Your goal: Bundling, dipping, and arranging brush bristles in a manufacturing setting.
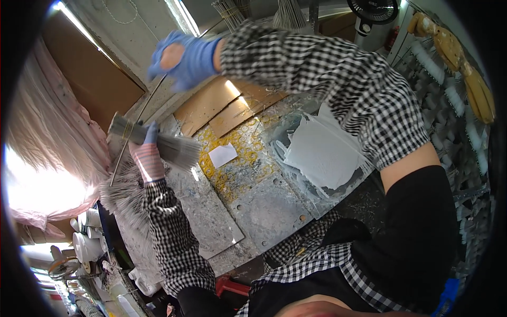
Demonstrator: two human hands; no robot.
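Note:
My left hand [148, 157], in a pink-striped glove with blue fingertips, is closed around a bundle of thin grey strands [179, 151] at the left side of the table. A yellow band circles the bundle near its left end. My right hand [186, 59], in a blue glove and slightly blurred, is raised at the far side, closed on a long thin rod [150, 99]. The rod slants down to the left and crosses the bundle by the band. Loose grey strands [129, 198] lie heaped beside my left forearm.
Many yellow rubber bands [240, 142] and a white paper piece [223, 155] lie on the worktable. Cardboard pieces [211, 108] lie behind them. A grey-white sheet [327, 150] covers the right side. Upright strand bundles [289, 16] and a fan [372, 10] stand at the back.

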